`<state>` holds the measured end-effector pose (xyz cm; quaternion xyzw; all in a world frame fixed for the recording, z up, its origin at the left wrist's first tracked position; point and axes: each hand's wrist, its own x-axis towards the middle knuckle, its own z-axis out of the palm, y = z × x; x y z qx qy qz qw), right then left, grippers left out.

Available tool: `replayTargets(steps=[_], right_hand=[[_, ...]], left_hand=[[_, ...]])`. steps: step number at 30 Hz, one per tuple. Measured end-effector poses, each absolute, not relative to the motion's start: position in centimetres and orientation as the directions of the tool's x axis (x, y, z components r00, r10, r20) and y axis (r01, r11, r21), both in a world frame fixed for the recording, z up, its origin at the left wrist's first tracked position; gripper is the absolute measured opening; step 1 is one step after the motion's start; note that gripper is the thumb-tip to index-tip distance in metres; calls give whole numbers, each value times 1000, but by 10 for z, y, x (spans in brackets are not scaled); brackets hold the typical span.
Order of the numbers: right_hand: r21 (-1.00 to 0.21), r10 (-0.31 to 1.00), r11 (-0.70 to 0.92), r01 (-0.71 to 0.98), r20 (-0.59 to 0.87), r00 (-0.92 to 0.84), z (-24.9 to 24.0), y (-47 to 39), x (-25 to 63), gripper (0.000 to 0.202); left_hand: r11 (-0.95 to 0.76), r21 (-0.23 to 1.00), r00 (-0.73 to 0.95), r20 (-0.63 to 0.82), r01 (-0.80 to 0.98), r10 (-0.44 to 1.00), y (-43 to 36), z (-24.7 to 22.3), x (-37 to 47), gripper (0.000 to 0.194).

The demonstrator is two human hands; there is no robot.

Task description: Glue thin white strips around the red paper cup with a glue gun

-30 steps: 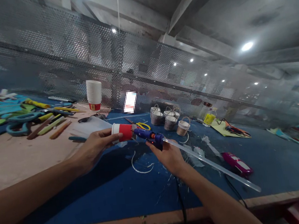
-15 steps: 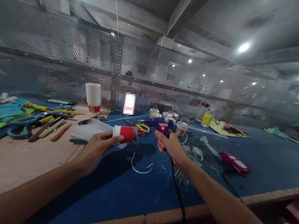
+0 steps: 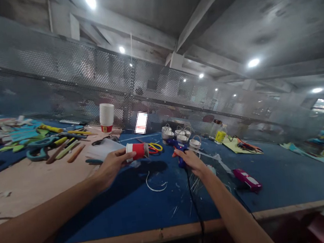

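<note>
My left hand (image 3: pixel 112 164) is closed around a red and white paper cup (image 3: pixel 137 150), held on its side above the blue mat. A greyish band circles the cup's right end. My right hand (image 3: pixel 192 160) grips a blue hot glue gun (image 3: pixel 180 147) with an orange trigger, its nozzle toward the far left. A black cord hangs from the gun's handle. Gun and cup are apart. Behind the cup lie scissors with yellow and red handles (image 3: pixel 155 147). Several small white buckets with wire handles (image 3: pixel 182 134) stand just beyond the gun.
A stack of paper cups (image 3: pixel 106 116) stands at the back left, near scissors (image 3: pixel 38 151) and several craft knives. A curved white strip (image 3: pixel 156 188) lies on the mat. A magenta tool (image 3: pixel 247 180) and a bottle with a yellow label (image 3: pixel 219 135) are to the right. Mesh panel behind.
The glue gun has drawn back from the cup, its nozzle now turned more toward the buckets. The cup stays in my left hand, nearly level. The camera view has tilted up slightly.
</note>
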<state>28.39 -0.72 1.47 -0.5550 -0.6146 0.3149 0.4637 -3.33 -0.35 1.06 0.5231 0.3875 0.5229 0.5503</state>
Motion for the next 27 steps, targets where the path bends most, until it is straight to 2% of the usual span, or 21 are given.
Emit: replayTargets(steps=[3, 6, 15, 21, 27], right_hand=[[-801, 979, 125, 585, 194, 57, 11, -8, 295, 60], [-713, 977, 68, 698, 189, 98, 8, -8, 301, 60], [-520, 953, -131, 844, 168, 251, 5, -4, 313, 63], [-404, 916, -236, 884, 210, 341, 0, -3, 308, 40], [-337, 901, -246, 909, 265, 342, -5, -6, 306, 34]], left_hand=[[-153, 971, 159, 183, -183, 970, -3, 13, -35, 36], [-166, 966, 147, 197, -199, 969, -4, 15, -36, 34], [-140, 954, 125, 178, -264, 976, 5, 8, -34, 39], [-123, 941, 145, 176, -316, 974, 6, 5, -31, 41], [-57, 929, 222, 146, -365, 964, -5, 13, -29, 34]])
